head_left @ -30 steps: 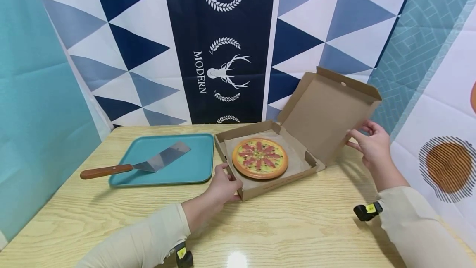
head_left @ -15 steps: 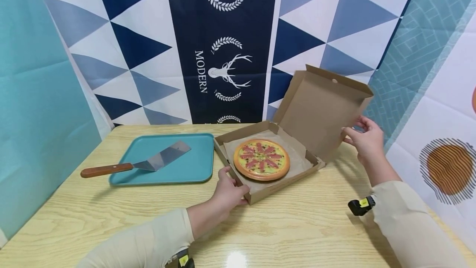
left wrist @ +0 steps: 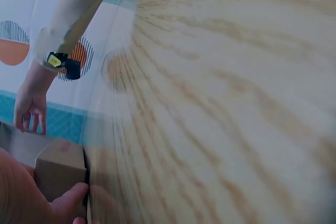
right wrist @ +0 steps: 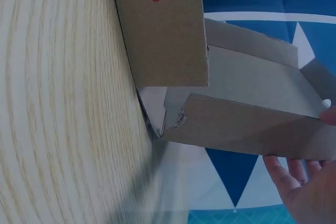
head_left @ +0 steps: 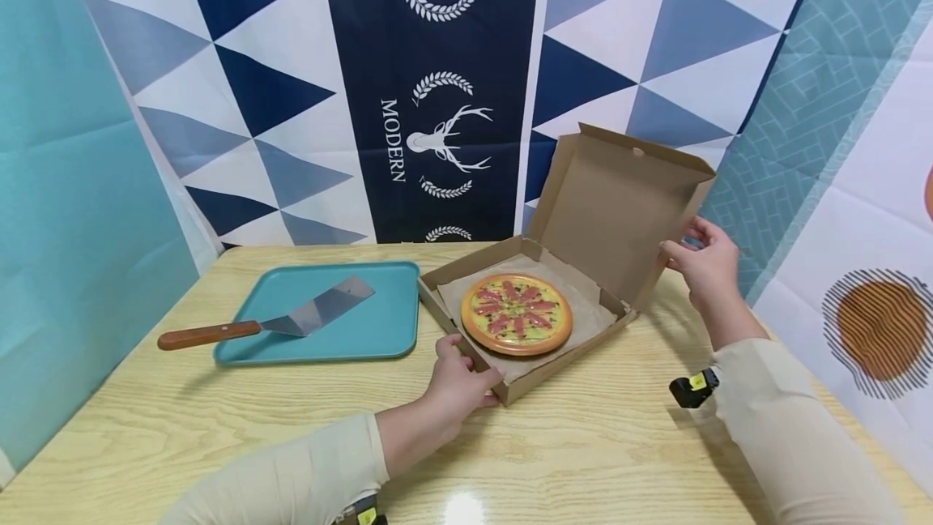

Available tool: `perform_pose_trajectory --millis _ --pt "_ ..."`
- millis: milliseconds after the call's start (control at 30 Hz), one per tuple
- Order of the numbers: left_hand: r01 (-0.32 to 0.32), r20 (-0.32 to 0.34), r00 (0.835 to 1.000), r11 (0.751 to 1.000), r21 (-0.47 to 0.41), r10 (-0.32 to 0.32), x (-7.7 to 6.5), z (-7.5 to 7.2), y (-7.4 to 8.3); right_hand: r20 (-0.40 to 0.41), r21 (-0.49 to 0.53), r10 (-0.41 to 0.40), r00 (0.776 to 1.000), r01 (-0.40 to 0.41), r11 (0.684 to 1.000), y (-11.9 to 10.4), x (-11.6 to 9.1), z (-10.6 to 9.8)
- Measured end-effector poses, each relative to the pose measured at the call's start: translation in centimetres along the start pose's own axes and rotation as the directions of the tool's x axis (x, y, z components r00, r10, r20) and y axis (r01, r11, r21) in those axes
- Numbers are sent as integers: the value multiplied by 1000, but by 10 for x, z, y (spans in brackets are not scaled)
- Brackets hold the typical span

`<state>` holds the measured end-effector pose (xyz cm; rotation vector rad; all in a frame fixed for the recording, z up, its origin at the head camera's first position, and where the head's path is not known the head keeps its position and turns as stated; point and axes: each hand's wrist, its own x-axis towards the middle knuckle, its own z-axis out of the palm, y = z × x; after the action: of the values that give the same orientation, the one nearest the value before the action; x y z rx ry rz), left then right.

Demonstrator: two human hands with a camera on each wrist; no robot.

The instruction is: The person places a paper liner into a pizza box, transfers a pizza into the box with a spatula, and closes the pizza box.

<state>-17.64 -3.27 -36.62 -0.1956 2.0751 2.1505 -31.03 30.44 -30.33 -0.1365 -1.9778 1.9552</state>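
A brown cardboard pizza box [head_left: 576, 361] sits on the table with its lid [head_left: 615, 209] raised at a slant on the right. Inside, a round pizza [head_left: 516, 314] with red strips on top rests on brownish paper [head_left: 583, 310]. My left hand [head_left: 455, 386] grips the box's near left corner, the thumb against the wall [left wrist: 60, 169] in the left wrist view. My right hand [head_left: 707, 262] holds the lid's side flap [right wrist: 252, 121]; in the right wrist view the thumb lies on one side, the fingers [right wrist: 281, 177] on the other.
Left of the box lies a teal tray [head_left: 389, 330]. A metal turner [head_left: 321, 313] lies across it, its wooden handle [head_left: 210, 335] jutting past the tray's left edge. Patterned cloth [head_left: 445, 63] hangs behind the wooden table [head_left: 568, 460].
The lid has swung left and more upright with my right hand. The box's near corner has turned to the right and closer to me, my left hand moving along with it.
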Motion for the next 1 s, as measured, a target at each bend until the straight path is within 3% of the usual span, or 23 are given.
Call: perform_pose_trajectory --millis 200,333,433,533,667,800,900,1000 --pt "55 64 996 998 -20 -54 1 -15 6 8 34 2 1000 -2 999 2 -3 1" --pt "40 219 974 998 58 -52 7 -35 18 10 92 -22 1000 21 996 4 -4 0" --pt "-69 351 936 977 200 -6 19 -54 29 24 139 -48 999 44 989 6 -5 -2" --pt "-240 410 909 903 355 80 34 -72 42 56 170 -68 996 57 984 9 -7 -4" --pt "-399 379 899 762 510 218 56 -91 58 96 155 -85 992 70 985 12 -9 -8" --pt "-449 326 893 677 584 311 77 -106 65 114 106 -83 990 71 992 13 -12 -9" --pt "-439 270 898 676 592 347 94 -113 65 116 99 -87 989 76 992 13 -13 -9" --pt "-417 214 908 716 560 360 110 -117 64 115 99 -91 989 80 992 12 -13 -9"
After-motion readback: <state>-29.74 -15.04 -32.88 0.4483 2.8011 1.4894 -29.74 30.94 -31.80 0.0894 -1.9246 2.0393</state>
